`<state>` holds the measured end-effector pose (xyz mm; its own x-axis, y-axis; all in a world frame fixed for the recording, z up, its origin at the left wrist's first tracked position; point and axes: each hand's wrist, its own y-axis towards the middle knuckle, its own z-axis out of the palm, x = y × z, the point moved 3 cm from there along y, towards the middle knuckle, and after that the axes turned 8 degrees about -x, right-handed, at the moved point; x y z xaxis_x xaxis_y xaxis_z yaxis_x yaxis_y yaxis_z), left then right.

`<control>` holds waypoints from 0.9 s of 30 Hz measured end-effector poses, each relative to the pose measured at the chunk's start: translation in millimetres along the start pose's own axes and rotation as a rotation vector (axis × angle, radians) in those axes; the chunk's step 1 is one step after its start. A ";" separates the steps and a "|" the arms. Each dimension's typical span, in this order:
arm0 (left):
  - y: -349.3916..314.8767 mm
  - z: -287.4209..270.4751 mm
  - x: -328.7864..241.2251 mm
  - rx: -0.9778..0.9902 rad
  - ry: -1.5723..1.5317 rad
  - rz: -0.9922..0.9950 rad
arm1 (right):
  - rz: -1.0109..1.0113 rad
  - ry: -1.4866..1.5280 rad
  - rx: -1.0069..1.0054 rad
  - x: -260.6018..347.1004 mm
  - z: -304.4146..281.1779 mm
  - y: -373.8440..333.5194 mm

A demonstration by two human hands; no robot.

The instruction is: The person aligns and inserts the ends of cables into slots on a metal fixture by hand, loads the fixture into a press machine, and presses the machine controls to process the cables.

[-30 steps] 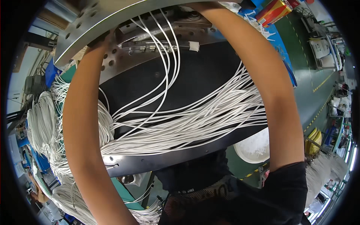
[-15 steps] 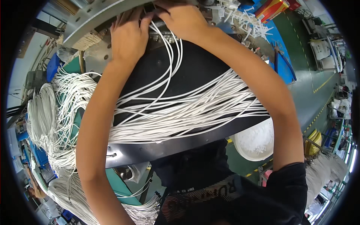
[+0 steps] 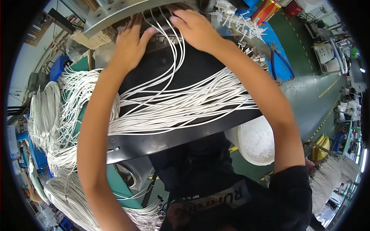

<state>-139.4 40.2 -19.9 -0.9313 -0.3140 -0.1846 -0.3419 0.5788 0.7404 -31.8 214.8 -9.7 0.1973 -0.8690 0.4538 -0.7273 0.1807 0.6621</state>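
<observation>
Several white cables [image 3: 180, 54] curve up from the bench and run between my hands under the metal bar [image 3: 127, 15] of a machine. My left hand [image 3: 130, 43] lies to their left, thumb apart and fingers stretched toward the bar, some tips in its shadow. On the right, my right hand [image 3: 196, 27] reaches under the bar's end with fingers extended, beside the cables; its far fingertips are hidden. A row of small metal parts [image 3: 163, 39] shows behind the cables. A thick bundle of white cables [image 3: 185, 106] lies across the black bench top [image 3: 158, 142], between my forearms.
More cable bundles [image 3: 79, 86] hang at the left. A white bucket [image 3: 239, 144] with pale plastic bits stands below the bench's right end. White plastic pieces [image 3: 246, 29], blue-handled pliers [image 3: 273, 63] and a red-yellow box [image 3: 266, 11] lie at the far right.
My left thumb has come away from the cables and the left fingers have spread. My right hand has loosened beside them. The view has shifted slightly.
</observation>
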 end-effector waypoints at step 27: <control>-200.1 -157.5 -103.0 0.718 0.117 -0.109 | 0.933 0.220 -0.541 37.3 -81.9 -362.5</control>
<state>44.7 -161.8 -47.2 -0.8815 -0.4531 -0.1330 -0.4673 0.8774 0.1084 293.0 154.6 -184.0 -0.1283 -0.1946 0.9724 -0.2782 0.9483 0.1531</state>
